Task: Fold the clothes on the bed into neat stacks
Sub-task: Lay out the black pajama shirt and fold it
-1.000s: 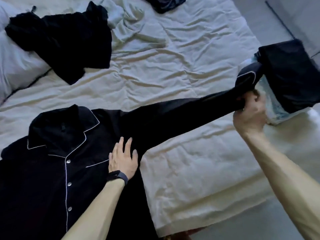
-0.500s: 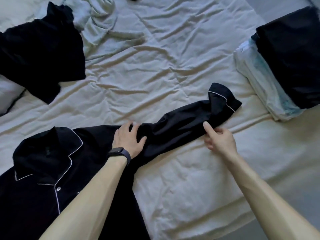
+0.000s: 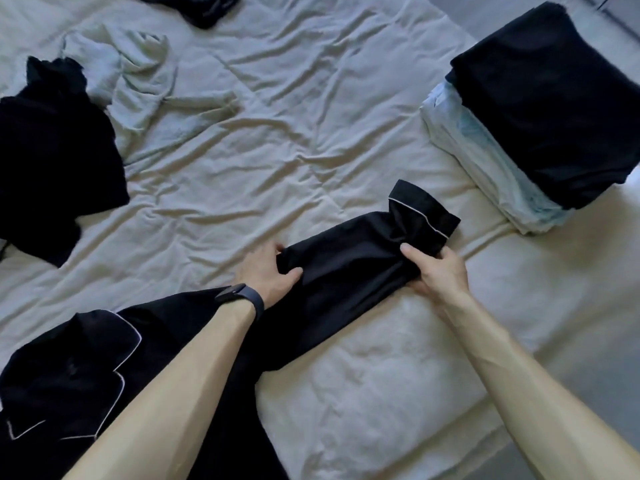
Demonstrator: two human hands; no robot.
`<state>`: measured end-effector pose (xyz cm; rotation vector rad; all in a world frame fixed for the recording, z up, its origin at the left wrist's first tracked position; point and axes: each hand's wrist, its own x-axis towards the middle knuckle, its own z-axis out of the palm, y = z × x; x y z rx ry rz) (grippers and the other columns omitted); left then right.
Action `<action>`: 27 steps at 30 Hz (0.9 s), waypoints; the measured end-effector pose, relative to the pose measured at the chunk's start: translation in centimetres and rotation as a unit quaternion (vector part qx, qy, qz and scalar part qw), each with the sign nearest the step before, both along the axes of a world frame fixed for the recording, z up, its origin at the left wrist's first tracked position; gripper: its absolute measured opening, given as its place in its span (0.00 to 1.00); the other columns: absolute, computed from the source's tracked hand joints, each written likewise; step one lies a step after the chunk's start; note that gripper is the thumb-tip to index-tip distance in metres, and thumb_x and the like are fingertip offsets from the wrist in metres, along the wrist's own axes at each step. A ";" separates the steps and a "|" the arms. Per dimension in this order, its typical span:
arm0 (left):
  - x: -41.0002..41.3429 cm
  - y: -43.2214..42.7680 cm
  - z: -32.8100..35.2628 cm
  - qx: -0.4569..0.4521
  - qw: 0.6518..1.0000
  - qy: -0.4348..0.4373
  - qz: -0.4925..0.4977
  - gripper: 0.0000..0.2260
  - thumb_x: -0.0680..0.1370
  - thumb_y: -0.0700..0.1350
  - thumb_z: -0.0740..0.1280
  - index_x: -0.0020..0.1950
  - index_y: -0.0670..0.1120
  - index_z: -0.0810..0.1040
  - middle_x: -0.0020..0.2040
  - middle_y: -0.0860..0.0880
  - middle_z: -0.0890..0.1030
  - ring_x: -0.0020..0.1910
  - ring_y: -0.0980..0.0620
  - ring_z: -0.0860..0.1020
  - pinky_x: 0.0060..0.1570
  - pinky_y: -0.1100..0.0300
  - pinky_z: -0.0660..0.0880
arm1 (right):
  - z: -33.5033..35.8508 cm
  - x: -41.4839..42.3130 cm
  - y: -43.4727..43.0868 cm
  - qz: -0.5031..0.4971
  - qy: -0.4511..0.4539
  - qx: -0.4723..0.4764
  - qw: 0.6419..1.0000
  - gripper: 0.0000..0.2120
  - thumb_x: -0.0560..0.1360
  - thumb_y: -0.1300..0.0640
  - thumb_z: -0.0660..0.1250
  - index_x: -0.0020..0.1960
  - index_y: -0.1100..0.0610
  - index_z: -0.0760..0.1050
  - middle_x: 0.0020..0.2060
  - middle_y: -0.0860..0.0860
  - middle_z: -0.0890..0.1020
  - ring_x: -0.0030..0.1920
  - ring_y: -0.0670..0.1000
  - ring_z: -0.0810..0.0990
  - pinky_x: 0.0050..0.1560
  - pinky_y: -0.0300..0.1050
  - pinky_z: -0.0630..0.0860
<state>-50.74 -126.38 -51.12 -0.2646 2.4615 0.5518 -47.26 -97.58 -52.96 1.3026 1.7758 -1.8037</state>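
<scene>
A black pyjama shirt [image 3: 145,368] with white piping lies flat at the bed's near left, collar up. Its sleeve [image 3: 353,268] stretches out to the right across the cream bed [image 3: 277,161], bunched, with the piped cuff at its far end. My left hand [image 3: 266,271], with a dark band on the wrist, grips the sleeve at its middle, thumb over the cloth. My right hand [image 3: 436,271] grips the sleeve just below the cuff. A folded stack [image 3: 540,109], black on top of pale blue and white pieces, sits at the right edge.
A crumpled black garment [image 3: 52,161] lies at the far left beside a rumpled pale green one [image 3: 138,91]. Another dark piece [image 3: 197,8] shows at the top edge. The floor runs along the bed's right and near sides.
The sleeve, earlier held stretched out by my right hand, was laid on the bed. Both hands moved along it and now grip it, the left at its middle, the right near the cuff.
</scene>
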 end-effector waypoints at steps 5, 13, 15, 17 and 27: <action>-4.9 7.9 -0.1 0.094 0.994 -0.032 -0.043 0.19 0.74 0.57 0.74 0.59 0.48 0.76 0.53 0.48 0.81 0.50 0.48 0.78 0.51 0.55 0.75 | -1.0 -1.5 0.1 -0.091 0.045 -0.026 0.995 0.17 0.71 0.56 0.79 0.56 0.60 0.80 0.51 0.55 0.87 0.52 0.54 0.86 0.55 0.50 0.82; -10.0 11.7 -1.0 0.110 0.989 0.099 0.009 0.07 0.80 0.48 0.67 0.56 0.49 0.78 0.49 0.49 0.80 0.52 0.47 0.78 0.45 0.63 0.66 | -1.2 -4.3 3.0 -0.106 0.090 0.081 0.987 0.17 0.67 0.41 0.76 0.47 0.53 0.82 0.44 0.46 0.87 0.49 0.51 0.85 0.54 0.51 0.82; -10.3 12.0 -1.6 0.090 0.994 0.037 -0.042 0.09 0.78 0.50 0.69 0.56 0.49 0.76 0.49 0.49 0.79 0.52 0.46 0.78 0.46 0.61 0.68 | -1.4 -3.9 3.2 -0.081 0.050 0.093 0.991 0.17 0.69 0.40 0.75 0.46 0.53 0.81 0.45 0.49 0.86 0.50 0.57 0.85 0.54 0.61 0.82; -10.9 13.1 -1.8 0.103 0.993 -0.009 -0.058 0.15 0.75 0.55 0.72 0.55 0.49 0.75 0.48 0.51 0.78 0.48 0.49 0.78 0.46 0.59 0.70 | -1.6 -3.9 3.4 -0.063 0.035 0.078 0.994 0.18 0.68 0.41 0.76 0.46 0.54 0.81 0.45 0.50 0.86 0.50 0.58 0.86 0.54 0.63 0.82; -10.3 16.3 -1.8 0.066 0.980 0.155 -0.108 0.16 0.77 0.57 0.69 0.61 0.53 0.76 0.55 0.51 0.78 0.55 0.50 0.76 0.53 0.58 0.72 | 0.0 -4.5 4.7 -0.047 0.006 0.249 0.967 0.25 0.79 0.51 0.69 0.70 0.61 0.68 0.65 0.58 0.77 0.65 0.59 0.76 0.60 0.43 0.70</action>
